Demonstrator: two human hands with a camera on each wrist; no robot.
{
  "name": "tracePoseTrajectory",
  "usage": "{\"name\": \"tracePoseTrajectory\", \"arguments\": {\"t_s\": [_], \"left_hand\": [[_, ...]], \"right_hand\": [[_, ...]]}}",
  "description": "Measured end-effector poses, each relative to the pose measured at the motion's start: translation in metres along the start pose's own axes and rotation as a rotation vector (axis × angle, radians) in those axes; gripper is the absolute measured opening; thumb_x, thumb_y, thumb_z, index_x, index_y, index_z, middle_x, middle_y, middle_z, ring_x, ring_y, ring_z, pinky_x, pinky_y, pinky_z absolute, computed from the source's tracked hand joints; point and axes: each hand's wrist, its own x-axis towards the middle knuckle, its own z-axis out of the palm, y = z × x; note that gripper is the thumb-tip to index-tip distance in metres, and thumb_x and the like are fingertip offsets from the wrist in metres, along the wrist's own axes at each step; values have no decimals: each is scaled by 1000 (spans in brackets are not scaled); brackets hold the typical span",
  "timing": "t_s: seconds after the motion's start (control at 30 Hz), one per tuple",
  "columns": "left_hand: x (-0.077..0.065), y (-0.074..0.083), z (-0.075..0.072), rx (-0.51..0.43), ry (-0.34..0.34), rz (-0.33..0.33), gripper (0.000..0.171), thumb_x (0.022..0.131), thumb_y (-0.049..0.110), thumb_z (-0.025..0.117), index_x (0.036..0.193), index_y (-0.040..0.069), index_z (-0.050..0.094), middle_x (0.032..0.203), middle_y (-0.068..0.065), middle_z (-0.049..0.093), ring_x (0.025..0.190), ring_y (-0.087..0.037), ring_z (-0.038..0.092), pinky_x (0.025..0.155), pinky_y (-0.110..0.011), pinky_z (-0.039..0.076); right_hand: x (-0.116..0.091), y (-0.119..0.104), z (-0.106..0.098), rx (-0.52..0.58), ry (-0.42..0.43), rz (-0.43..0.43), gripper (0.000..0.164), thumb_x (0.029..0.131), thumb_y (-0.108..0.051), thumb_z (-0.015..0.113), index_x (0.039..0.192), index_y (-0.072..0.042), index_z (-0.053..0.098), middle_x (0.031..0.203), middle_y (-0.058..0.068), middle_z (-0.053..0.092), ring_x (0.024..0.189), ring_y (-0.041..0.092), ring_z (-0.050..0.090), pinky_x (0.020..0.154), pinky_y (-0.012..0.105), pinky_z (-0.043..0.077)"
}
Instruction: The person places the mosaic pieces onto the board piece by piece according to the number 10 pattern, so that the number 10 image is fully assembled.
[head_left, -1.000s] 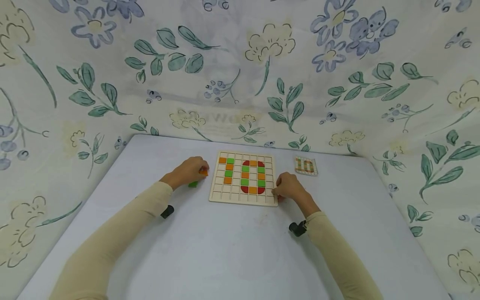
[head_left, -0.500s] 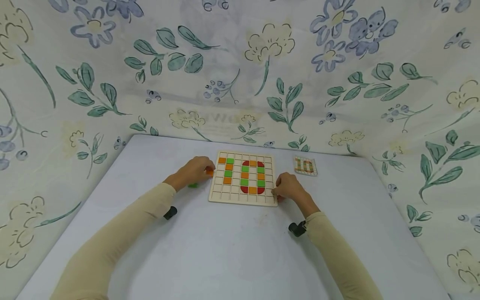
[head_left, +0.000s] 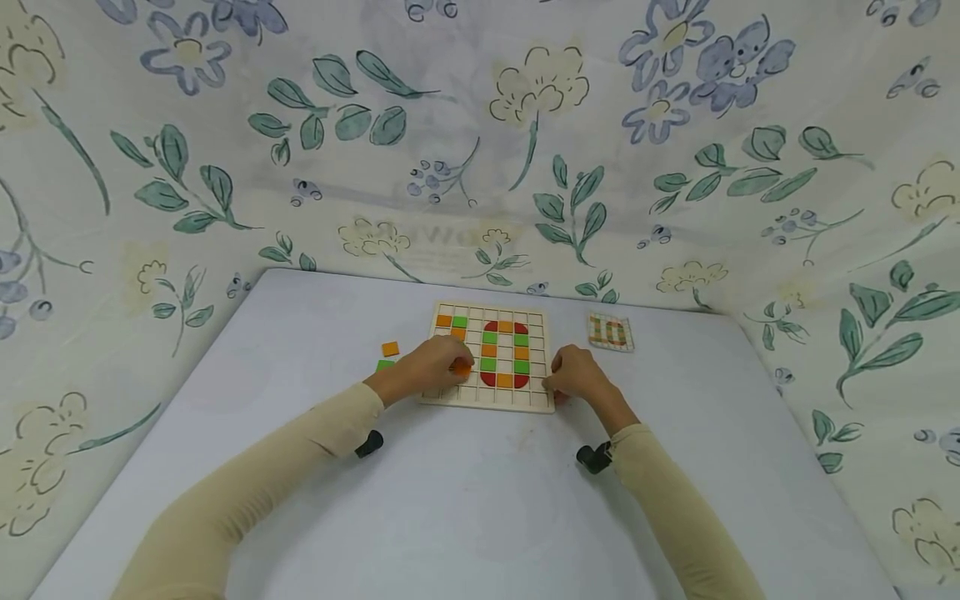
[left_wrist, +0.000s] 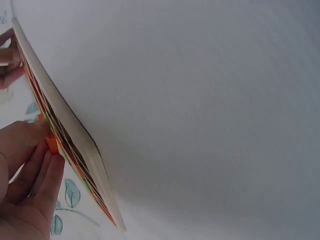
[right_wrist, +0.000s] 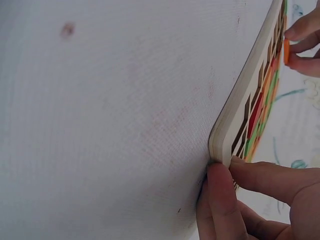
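Observation:
A square wooden grid board [head_left: 480, 398] lies on the white table, with orange, green and red tiles set into its cells. Over its left part, my left hand [head_left: 438, 364] pinches an orange square tile [left_wrist: 52, 142] between thumb and fingers, covering the lower cells of the left column of tiles. To the right, a ring of tiles with red rounded corners [right_wrist: 255, 115] fills several cells. My right hand [head_left: 576, 373] grips the board's right edge near its lower corner, thumb on top and fingers against the side.
Left of the board lie a loose orange tile [head_left: 390, 348] and a green tile [head_left: 386, 364], the latter partly behind the left wrist. A small patterned card [head_left: 611, 332] sits beyond the right hand. Floral cloth [head_left: 465, 167] rises behind the table's far edge.
My left hand has moved right, from beside the board to over its left part, carrying the orange tile. Another loose orange tile now shows on the table. The right hand has stayed put.

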Motion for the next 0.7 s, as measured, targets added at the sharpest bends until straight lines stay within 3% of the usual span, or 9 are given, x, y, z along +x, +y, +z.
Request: {"name": "tracePoseTrajectory", "arguments": {"t_s": [0.1, 0.43, 0.7], "left_hand": [[1, 4, 3, -21, -13, -16, 25, 86, 10, 74, 110, 3, 72, 107, -4, 68, 96, -19, 57, 89, -31, 50], [4, 8, 5, -6, 5, 52, 16, 83, 10, 77, 98, 5, 77, 94, 0, 65, 88, -15, 59, 80, -26, 52], [3, 16, 5, 59, -54, 85, 15, 84, 21, 78, 91, 8, 79, 83, 3, 59, 75, -13, 49, 66, -26, 44]], "right_hand": [[0, 0, 0, -1, -2, -5, 27, 84, -14, 75, 99, 4, 61, 79, 12, 64, 59, 17, 66, 56, 27, 54], [1, 0, 1, -6, 1, 0, 26, 84, -13, 75, 99, 4, 61, 77, 12, 64, 58, 17, 66, 55, 26, 53], [0, 1, 0, 2, -3, -1, 26, 84, -13, 75, 99, 4, 61, 77, 11, 64, 59, 17, 66, 56, 27, 53]]}}
